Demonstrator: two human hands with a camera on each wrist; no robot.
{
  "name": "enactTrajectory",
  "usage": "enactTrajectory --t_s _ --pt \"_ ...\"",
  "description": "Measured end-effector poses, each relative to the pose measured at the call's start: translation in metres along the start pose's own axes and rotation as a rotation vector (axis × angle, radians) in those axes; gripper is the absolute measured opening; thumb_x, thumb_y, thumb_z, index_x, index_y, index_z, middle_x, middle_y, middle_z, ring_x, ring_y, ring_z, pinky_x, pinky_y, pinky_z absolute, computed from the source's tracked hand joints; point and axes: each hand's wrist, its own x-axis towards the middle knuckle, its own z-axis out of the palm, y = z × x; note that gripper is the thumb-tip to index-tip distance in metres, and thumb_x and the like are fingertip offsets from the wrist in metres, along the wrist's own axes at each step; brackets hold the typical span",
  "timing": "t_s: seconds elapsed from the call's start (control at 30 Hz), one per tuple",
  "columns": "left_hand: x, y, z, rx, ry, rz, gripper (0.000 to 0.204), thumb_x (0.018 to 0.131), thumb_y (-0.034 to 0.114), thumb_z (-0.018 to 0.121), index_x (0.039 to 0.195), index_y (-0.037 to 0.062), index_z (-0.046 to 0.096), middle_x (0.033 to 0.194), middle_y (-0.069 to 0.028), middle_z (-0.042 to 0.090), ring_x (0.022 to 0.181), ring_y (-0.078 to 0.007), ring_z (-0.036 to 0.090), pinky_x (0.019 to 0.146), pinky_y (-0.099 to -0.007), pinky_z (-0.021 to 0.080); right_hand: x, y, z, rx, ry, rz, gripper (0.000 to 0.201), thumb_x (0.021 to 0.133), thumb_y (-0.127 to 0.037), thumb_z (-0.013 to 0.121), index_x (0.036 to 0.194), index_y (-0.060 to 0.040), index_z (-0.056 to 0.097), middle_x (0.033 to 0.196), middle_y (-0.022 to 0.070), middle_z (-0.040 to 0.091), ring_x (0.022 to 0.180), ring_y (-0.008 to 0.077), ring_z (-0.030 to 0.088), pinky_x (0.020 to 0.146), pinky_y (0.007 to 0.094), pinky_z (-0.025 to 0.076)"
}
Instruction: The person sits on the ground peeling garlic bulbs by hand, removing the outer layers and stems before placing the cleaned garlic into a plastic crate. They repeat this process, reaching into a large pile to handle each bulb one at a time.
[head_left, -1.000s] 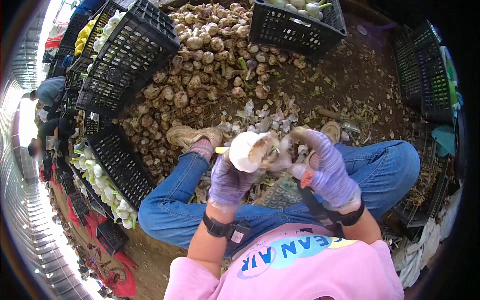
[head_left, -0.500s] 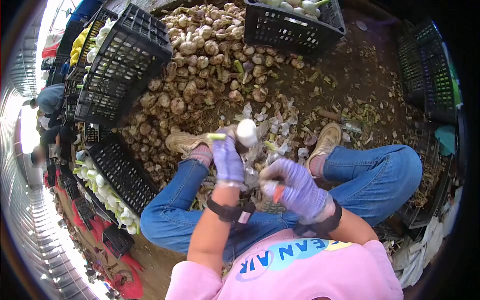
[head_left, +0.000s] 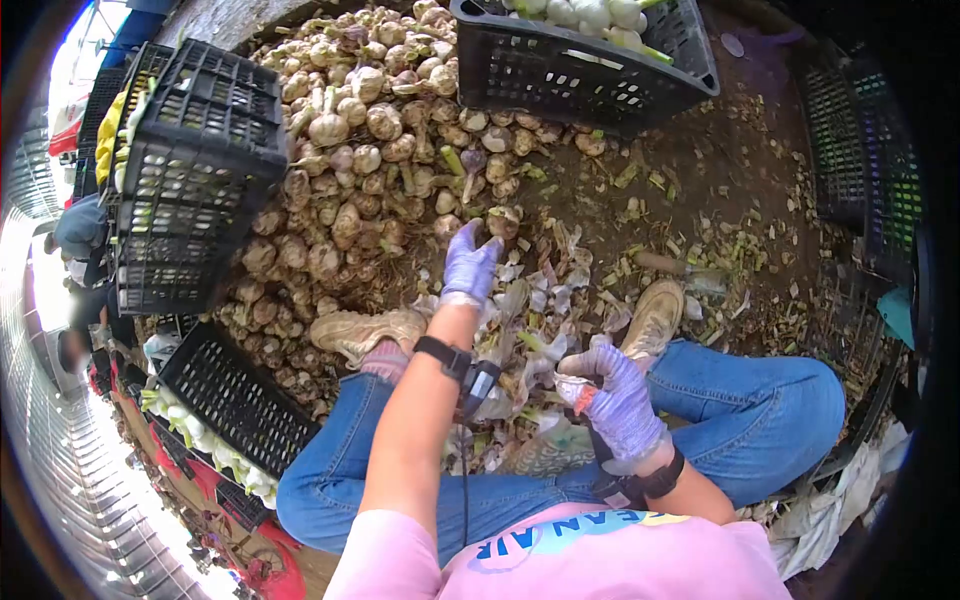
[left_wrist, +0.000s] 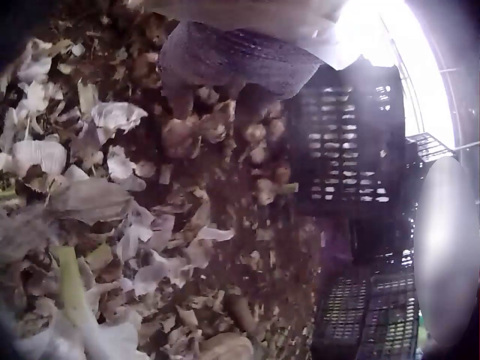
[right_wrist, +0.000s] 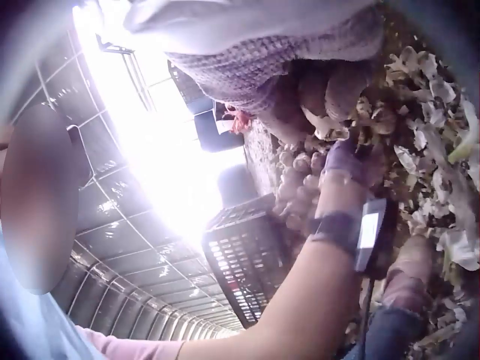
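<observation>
In the head view my left hand (head_left: 470, 265), in a purple glove, reaches to the near edge of the garlic heap with fingers spread beside a dirty bulb (head_left: 503, 222). In the left wrist view that hand (left_wrist: 232, 60) has its fingers pointing down over unpeeled bulbs (left_wrist: 180, 136); contact is unclear. My right hand (head_left: 620, 405) stays above the peelings (head_left: 540, 345), near the right shoe. Its fingers curl toward the thumb, beside a red-orange patch. The right wrist view shows this hand (right_wrist: 277, 82) curled, with no clearly held object.
A black crate (head_left: 580, 75) of white bulbs stands beyond the heap (head_left: 370, 170). More crates stand left (head_left: 195, 190), lower left (head_left: 240, 400) and at the far right (head_left: 870, 150). Crossed legs in jeans (head_left: 740, 410) flank the peelings. People sit at far left.
The left hand has let go of the white cleaned bulb and moved forward to the heap. The right hand has moved slightly right. The head view has shifted, with the left crates lower and further left.
</observation>
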Motion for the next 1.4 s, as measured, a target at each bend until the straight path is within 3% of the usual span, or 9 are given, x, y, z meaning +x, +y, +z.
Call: enactTrajectory --t_s 0.2,0.27,0.3,0.4,0.57,0.67,1.0,1.27,1.4 --pt "0.06 -0.035 0.044 0.284 0.055 -0.064 0.058 0.074 0.009 0.063 0.13 0.0123 0.045 0.123 -0.0206 0.046 0.11 -0.033 0.05 0.093 -0.0328 0.041 0.017 0.008 0.002 0.033 0.128 -0.003 0.023 0.081 0.004 0.059 0.104 0.0008 0.058 0.101 0.0093 0.059 0.096 0.0147 0.057 0.086 0.0272 0.045" --pt "0.078 -0.082 0.048 0.199 -0.1 0.069 0.043 0.081 0.004 0.059 0.122 0.0113 0.049 0.108 -0.007 0.057 0.096 -0.0205 0.058 0.08 -0.0264 0.047 0.018 0.01 -0.001 -0.007 0.126 -0.033 0.024 0.081 0.004 0.058 0.105 0.0011 0.058 0.101 0.009 0.058 0.095 0.0149 0.056 0.086 0.0271 0.045" --pt "0.049 -0.041 0.041 -0.29 -0.121 -0.19 0.035 0.081 0.007 0.062 0.114 0.0103 0.052 0.099 -0.0033 0.06 0.089 -0.0174 0.058 0.074 -0.0271 0.049 0.019 0.01 -0.002 -0.044 0.121 -0.076 0.025 0.081 0.004 0.057 0.106 0.0014 0.058 0.101 0.0087 0.058 0.095 0.0152 0.056 0.086 0.027 0.045" --pt "-0.023 0.021 0.013 -0.601 -0.312 -0.276 0.038 0.079 0.009 0.066 0.114 0.0084 0.051 0.099 -0.0035 0.059 0.089 -0.016 0.057 0.076 -0.0277 0.049 0.015 0.013 -0.003 -0.037 0.11 -0.142 0.023 0.082 0.002 0.057 0.105 0.0014 0.058 0.1 0.0078 0.057 0.092 0.0159 0.057 0.085 0.0271 0.045" --pt "-0.133 0.082 -0.026 -0.36 -0.562 -0.047 0.08 0.066 0.017 0.079 0.131 0.0021 0.034 0.119 -0.0081 0.05 0.11 -0.0179 0.049 0.094 -0.0302 0.042 0.0 -0.001 0.009 0.033 0.136 -0.246 0.025 0.086 -0.005 0.057 0.11 0.0002 0.054 0.101 0.0086 0.059 0.092 0.0155 0.058 0.083 0.0277 0.047" --pt "-0.179 0.079 -0.042 -0.107 -0.475 0.106 0.08 0.065 0.015 0.078 0.132 0.0004 0.037 0.119 -0.0091 0.051 0.11 -0.0188 0.05 0.095 -0.0309 0.04 -0.017 -0.013 0.013 -0.038 0.055 -0.361 0.029 0.087 -0.007 0.056 0.115 0.0007 0.053 0.106 0.0101 0.059 0.095 0.0152 0.057 0.083 0.0277 0.047" --pt "-0.267 0.11 -0.084 0.334 -0.301 0.538 0.077 0.062 0.021 0.075 0.128 -0.0003 0.041 0.114 -0.0204 0.055 0.108 -0.031 0.054 0.093 -0.036 0.043 -0.061 -0.025 0.034 -0.044 -0.101 -0.11 0.029 0.078 -0.014 0.07 0.099 0.0028 0.061 0.087 0.0061 0.064 0.08 0.0102 0.059 0.07 0.0236 0.048" --pt "-0.281 0.084 -0.085 -0.073 -0.329 0.529 0.081 0.063 0.02 0.078 0.13 0.0 0.038 0.113 -0.0133 0.055 0.105 -0.0221 0.055 0.091 -0.0339 0.044 -0.079 -0.029 0.034 -0.012 -0.151 -0.053 0.02 0.078 -0.015 0.071 0.089 0.0002 0.064 0.082 0.0053 0.065 0.073 0.0088 0.06 0.064 0.022 0.048" --pt "-0.281 0.07 -0.071 -0.567 -0.366 0.292 0.088 0.065 0.035 0.079 0.132 0.0005 0.035 0.109 -0.0101 0.054 0.1 -0.0196 0.056 0.088 -0.0333 0.045 -0.084 -0.034 0.034 0.151 -0.236 0.101 0.023 0.079 -0.013 0.069 0.096 0.0002 0.063 0.086 0.0056 0.065 0.073 0.01 0.06 0.066 0.0225 0.049"
